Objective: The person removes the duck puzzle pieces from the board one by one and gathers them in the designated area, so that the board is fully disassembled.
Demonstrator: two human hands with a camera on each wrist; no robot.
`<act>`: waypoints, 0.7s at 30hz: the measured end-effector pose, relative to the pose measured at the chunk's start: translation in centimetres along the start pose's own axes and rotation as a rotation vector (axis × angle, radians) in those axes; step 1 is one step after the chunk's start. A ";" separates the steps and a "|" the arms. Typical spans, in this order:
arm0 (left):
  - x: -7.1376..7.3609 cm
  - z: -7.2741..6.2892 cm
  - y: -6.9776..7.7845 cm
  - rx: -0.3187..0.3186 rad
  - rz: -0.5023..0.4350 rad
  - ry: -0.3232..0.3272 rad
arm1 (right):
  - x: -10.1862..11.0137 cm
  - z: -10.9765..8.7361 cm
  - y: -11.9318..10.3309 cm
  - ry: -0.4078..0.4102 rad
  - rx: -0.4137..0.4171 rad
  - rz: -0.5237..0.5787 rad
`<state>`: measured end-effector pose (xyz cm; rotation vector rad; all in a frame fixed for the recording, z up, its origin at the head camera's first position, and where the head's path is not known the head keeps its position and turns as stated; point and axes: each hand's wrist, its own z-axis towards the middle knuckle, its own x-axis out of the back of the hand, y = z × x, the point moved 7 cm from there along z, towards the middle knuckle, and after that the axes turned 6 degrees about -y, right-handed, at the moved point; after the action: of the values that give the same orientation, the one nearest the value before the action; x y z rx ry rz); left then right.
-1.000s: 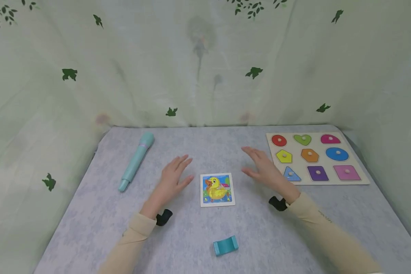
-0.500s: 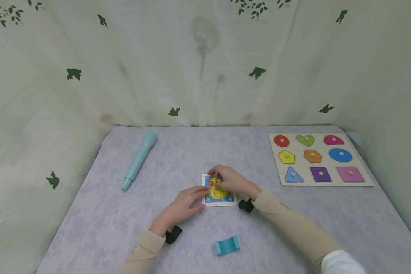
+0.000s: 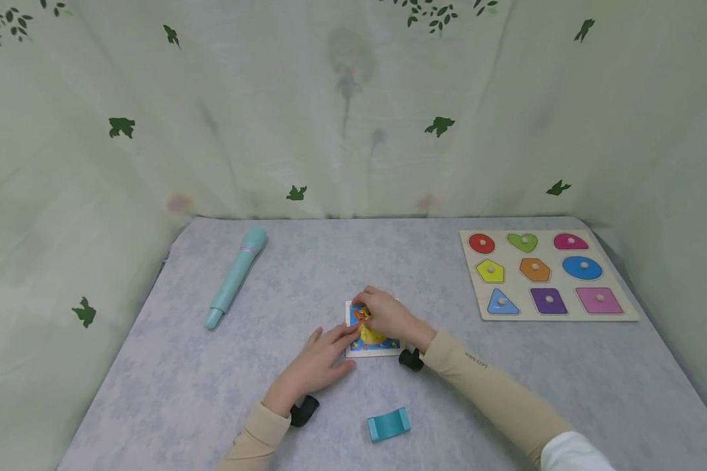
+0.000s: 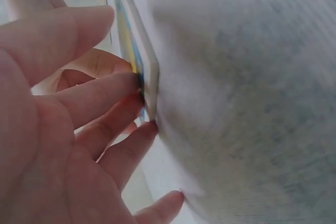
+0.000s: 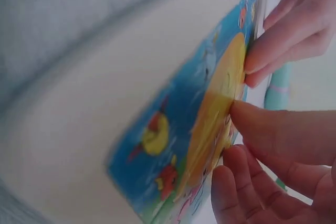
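Head: duck puzzle (image 3: pixel 374 339) beneath fingers (image 3: pixel 370 297)

a thin, square, white-bordered picture board (image 3: pixel 372 337), printed with a yellow, orange-billed duck on blue, lies flat and face up mid-bench (image 3: pixel 212 392), its upper right part hidden from above.

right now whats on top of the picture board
The left hand touches the picture board at its left side; the right hand has thumb and fingertips on the yellow area. In the head view that hand covers the upper right, hiding what is there.
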<state>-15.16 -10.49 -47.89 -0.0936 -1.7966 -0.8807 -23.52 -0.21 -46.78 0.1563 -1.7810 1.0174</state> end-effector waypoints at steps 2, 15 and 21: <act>0.0 0.0 0.0 0.009 -0.004 -0.008 | -0.1 0.0 0.0 -0.004 0.009 0.015; 0.4 0.3 -0.1 0.006 -0.035 -0.060 | -0.2 0.9 2.2 -0.033 0.084 0.268; 0.4 0.3 -0.1 -0.014 -0.024 -0.050 | 0.0 1.0 1.9 -0.015 0.088 0.255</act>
<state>-15.59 -10.51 -47.61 -0.1046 -1.8416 -0.9155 -25.27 0.28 -48.03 -0.0098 -1.8015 1.2800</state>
